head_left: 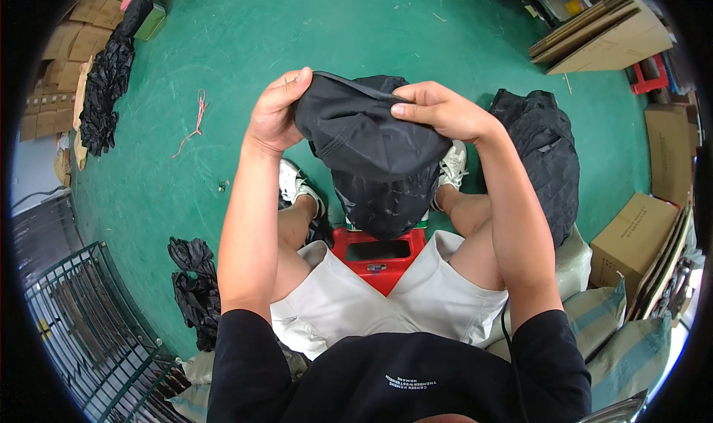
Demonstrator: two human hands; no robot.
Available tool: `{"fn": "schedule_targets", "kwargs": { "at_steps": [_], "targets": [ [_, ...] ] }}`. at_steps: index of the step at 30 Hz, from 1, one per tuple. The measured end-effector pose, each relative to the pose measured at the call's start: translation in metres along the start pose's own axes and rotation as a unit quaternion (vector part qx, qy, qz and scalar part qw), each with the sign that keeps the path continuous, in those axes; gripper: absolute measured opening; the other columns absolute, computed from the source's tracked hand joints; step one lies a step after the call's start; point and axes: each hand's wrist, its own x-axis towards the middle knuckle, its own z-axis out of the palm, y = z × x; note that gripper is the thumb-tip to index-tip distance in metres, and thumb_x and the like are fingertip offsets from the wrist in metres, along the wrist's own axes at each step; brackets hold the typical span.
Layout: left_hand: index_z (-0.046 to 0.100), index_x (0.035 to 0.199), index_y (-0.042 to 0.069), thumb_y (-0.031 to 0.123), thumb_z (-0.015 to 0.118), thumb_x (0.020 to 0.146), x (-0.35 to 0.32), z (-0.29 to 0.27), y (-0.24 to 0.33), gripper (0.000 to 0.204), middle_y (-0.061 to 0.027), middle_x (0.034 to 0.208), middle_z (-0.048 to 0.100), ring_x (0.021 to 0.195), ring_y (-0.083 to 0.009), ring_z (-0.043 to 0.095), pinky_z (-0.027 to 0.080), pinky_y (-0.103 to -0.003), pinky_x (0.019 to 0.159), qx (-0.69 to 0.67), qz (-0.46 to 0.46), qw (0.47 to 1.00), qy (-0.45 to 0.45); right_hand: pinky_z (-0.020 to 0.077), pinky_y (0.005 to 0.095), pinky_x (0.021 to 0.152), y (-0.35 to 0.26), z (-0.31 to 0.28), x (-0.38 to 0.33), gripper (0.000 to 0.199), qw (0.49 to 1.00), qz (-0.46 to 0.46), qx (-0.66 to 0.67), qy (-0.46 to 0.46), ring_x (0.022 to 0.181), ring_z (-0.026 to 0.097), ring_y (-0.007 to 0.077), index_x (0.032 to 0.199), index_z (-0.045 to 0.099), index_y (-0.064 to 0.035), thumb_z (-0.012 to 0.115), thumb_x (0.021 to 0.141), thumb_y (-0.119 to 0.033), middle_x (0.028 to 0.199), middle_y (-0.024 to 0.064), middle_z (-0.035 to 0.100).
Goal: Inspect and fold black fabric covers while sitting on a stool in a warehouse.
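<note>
Most of the frame is a green painted floor (pixel 356 29), with a heap of black fabric pieces (pixel 546 155) at right centre and flattened brown cardboard sheets (pixel 609 33) at upper right. Below centre a red plastic stool (pixel 379 256) shows between the seated person's knees. Both hands, left hand (pixel 276 111) and right hand (pixel 438 111), grip a black fabric cap (pixel 368 137) by its edges at frame centre.

Both hands, left hand (pixel 276 115) and right hand (pixel 438 111), grip a black garment (pixel 371 155).
</note>
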Motion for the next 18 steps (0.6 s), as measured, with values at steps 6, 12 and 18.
{"fn": "schedule_targets", "kwargs": {
  "at_steps": [6,12,18],
  "targets": [
    [0.065,0.098,-0.003,0.03,0.05,0.101,0.01,-0.006,-0.003,0.037,-0.011,0.092,0.071,0.08,-0.0168,0.069,0.056,-0.029,0.074,-0.046,-0.034,0.998,0.0,0.0492,0.0252,0.084,-0.005,0.002,-0.004,0.023,0.996,-0.046,0.072,-0.027,0.089,0.062,0.0086,0.112,0.061,0.0042,0.059,0.094,-0.011,0.102,0.0035,0.068],
    [0.066,0.099,-0.004,0.026,0.069,0.09,0.01,-0.018,0.011,0.032,-0.0097,0.094,0.071,0.082,-0.0117,0.067,0.054,-0.026,0.075,0.092,-0.143,0.984,-0.046,0.0549,0.0314,0.086,-0.011,-0.01,-0.014,0.027,0.944,-0.138,0.3,-0.003,0.09,0.069,0.0162,0.116,0.057,0.0072,0.053,0.097,-0.012,0.103,0.0124,0.069],
    [0.062,0.112,-0.011,0.016,0.086,0.064,-0.002,-0.024,0.003,0.06,-0.0129,0.103,0.071,0.09,-0.0182,0.068,0.052,-0.029,0.087,0.103,-0.087,0.984,-0.113,0.0525,0.0376,0.094,-0.001,-0.015,-0.022,0.036,0.875,-0.264,0.402,0.058,0.104,0.065,0.0243,0.127,0.051,0.0042,0.047,0.1,-0.019,0.118,0.0155,0.064]
  ]
}}
